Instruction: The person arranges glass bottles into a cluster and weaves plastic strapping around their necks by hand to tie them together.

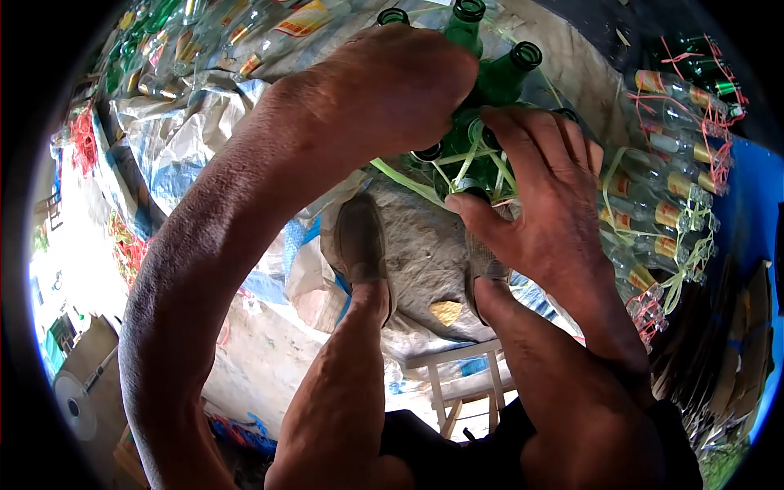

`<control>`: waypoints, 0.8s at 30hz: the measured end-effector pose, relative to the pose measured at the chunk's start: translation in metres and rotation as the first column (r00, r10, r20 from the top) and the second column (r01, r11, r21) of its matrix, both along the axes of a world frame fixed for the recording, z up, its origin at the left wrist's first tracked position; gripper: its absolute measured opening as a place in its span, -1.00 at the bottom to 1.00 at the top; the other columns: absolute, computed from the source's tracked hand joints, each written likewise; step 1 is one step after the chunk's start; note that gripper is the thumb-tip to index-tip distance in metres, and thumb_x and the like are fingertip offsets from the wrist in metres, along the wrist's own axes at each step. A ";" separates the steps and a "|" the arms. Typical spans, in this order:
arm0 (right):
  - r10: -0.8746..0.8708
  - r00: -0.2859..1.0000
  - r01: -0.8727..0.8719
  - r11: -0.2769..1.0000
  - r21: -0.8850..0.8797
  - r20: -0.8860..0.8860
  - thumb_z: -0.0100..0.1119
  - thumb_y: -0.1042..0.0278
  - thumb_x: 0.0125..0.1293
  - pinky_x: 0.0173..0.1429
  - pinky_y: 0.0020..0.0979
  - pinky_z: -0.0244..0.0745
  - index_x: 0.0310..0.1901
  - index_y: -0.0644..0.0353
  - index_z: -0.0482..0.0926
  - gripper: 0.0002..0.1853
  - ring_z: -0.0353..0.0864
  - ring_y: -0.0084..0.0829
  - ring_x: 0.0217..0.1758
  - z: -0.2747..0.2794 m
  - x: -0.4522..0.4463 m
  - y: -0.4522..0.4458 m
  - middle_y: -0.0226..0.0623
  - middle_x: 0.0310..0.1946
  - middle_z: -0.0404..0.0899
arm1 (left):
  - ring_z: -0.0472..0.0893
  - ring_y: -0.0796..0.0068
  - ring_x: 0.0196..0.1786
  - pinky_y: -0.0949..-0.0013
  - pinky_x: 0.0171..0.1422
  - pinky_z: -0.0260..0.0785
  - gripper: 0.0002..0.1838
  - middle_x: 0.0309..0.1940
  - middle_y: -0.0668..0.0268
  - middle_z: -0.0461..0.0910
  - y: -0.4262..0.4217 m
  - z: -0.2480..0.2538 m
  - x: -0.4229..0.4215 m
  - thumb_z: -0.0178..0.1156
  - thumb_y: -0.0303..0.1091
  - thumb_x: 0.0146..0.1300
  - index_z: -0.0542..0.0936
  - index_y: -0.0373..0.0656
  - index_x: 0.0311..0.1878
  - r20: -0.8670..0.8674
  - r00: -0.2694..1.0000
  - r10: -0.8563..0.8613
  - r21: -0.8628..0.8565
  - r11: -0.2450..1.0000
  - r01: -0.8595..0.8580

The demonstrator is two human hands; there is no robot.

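A cluster of green glass bottles [498, 82] stands upright in front of me, mouths up. Pale green plastic strapping [408, 181] runs across and between the bottle necks, with one end sticking out to the left. My left hand [408, 86] reaches over the left side of the cluster, its wrist bent; its fingers are hidden behind the back of the hand. On the near right side, my right hand [545, 175] curls around the bottle tops, its thumb by the nearest mouth and its fingers over the necks behind.
Clear bottles [665, 184] tied with pink and green strapping lie in bundles at right. More loose bottles [237, 37] are piled at upper left. Crumpled sacking [184, 135] covers the ground. A wooden stool [457, 357] is below, between my legs. Flattened cardboard [743, 351] leans at far right.
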State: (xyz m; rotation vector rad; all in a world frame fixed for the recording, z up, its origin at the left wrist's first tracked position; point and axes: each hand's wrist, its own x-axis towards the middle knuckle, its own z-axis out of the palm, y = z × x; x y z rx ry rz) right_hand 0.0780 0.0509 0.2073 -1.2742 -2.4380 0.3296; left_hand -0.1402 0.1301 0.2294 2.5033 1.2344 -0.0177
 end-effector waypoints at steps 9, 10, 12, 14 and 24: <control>-0.002 1.000 0.002 1.000 -0.004 0.007 0.50 -0.15 0.16 0.29 -0.05 0.27 0.36 0.18 0.59 -0.19 0.48 -0.15 0.29 0.002 0.000 0.000 -0.30 0.22 0.56 | 0.78 0.10 -0.10 0.03 0.06 0.62 -0.89 -0.31 0.12 0.73 -0.018 -0.008 -0.009 0.43 -0.34 0.25 0.79 -0.16 -0.33 0.015 0.999 -0.041 0.286 0.958 0.035; -0.004 1.000 0.004 1.000 -0.008 0.006 0.51 -0.14 0.15 0.30 -0.05 0.26 0.36 0.18 0.59 -0.19 0.48 -0.15 0.29 0.002 0.000 0.000 -0.30 0.22 0.56 | 0.78 0.12 -0.14 0.04 0.04 0.63 -0.89 -0.33 0.13 0.74 -0.022 -0.009 -0.010 0.43 -0.34 0.26 0.80 -0.15 -0.32 0.025 1.000 -0.013 0.324 0.946 0.005; -0.010 1.000 0.011 1.000 -0.027 0.011 0.53 -0.14 0.16 0.32 -0.04 0.27 0.37 0.19 0.59 -0.18 0.49 -0.13 0.29 0.003 0.001 0.000 -0.28 0.23 0.57 | 0.79 0.15 -0.20 0.05 -0.02 0.63 -0.90 -0.36 0.15 0.75 -0.032 -0.011 -0.011 0.44 -0.33 0.28 0.80 -0.13 -0.30 0.048 0.998 0.038 0.394 0.918 -0.054; -0.018 1.000 0.019 0.998 -0.053 0.022 0.57 -0.15 0.17 0.37 -0.02 0.30 0.39 0.20 0.58 -0.16 0.52 -0.09 0.29 0.006 0.001 0.000 -0.21 0.26 0.58 | 0.79 0.15 -0.30 0.04 -0.10 0.62 -0.91 -0.42 0.17 0.75 -0.043 -0.012 -0.013 0.43 -0.32 0.31 0.81 -0.11 -0.27 0.079 0.981 0.177 0.315 0.929 -0.193; -0.023 0.999 0.024 1.000 -0.009 0.031 0.63 -0.05 0.04 0.34 -0.03 0.29 0.38 0.16 0.58 -0.14 0.52 -0.17 0.30 0.002 -0.001 0.000 -0.31 0.22 0.58 | 0.59 0.69 -0.49 0.43 -0.35 0.46 -0.88 -0.54 0.21 0.70 -0.101 -0.044 -0.005 0.41 -0.41 0.40 0.82 -0.20 -0.08 0.578 0.342 0.741 -0.332 0.596 -0.731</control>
